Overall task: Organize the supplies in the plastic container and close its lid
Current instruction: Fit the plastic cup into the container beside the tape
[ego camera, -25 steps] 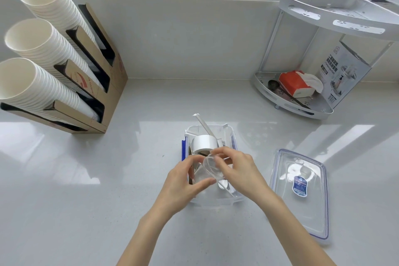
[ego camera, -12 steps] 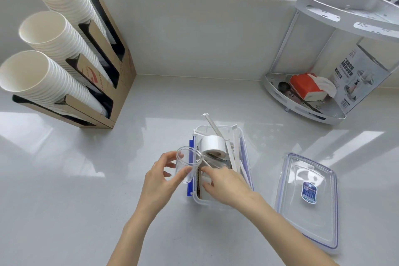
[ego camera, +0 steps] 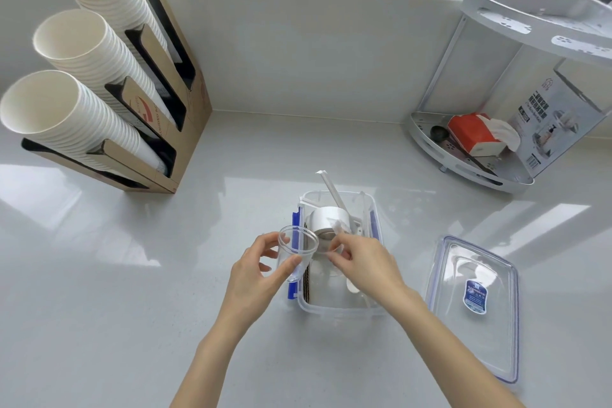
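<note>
Bright window daylight, countertop (ego camera: 132,275) glare

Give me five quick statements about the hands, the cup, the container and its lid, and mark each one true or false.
1. The left hand grips a clear plastic cup. True.
2. The lid is snapped onto the plastic container. False: it lies on the counter to the container's right.
3. A white tape roll sits in the container. True.
4. The right hand rests on the lid. False: it is over the container.
5. The paper cup stacks stand upright. False: they lean in a cardboard holder.
</note>
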### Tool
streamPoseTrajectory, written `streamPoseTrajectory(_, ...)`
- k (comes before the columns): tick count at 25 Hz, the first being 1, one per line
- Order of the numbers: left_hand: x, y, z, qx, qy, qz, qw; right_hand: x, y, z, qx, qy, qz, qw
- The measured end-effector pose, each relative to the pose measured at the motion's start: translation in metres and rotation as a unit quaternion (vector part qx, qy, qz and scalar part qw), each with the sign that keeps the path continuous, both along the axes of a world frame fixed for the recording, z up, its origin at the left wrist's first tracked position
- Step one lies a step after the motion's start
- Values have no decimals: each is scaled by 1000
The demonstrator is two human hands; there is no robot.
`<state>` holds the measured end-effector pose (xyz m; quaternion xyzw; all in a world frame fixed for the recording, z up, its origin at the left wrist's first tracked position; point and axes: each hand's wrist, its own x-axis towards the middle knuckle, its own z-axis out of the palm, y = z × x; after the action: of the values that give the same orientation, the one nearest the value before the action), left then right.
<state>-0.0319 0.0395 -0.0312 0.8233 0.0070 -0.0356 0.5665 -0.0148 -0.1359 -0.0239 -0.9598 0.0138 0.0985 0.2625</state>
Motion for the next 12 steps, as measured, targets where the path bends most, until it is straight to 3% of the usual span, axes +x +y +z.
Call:
streamPoseTrajectory(5,-1,-9,4,-14,7,-19,1000,0,-25,12,159,-36,-77,984)
streamPoseTrajectory(12,-2,-19,8,-29,11,-44,999,1,-54,32,189,-110,-136,966)
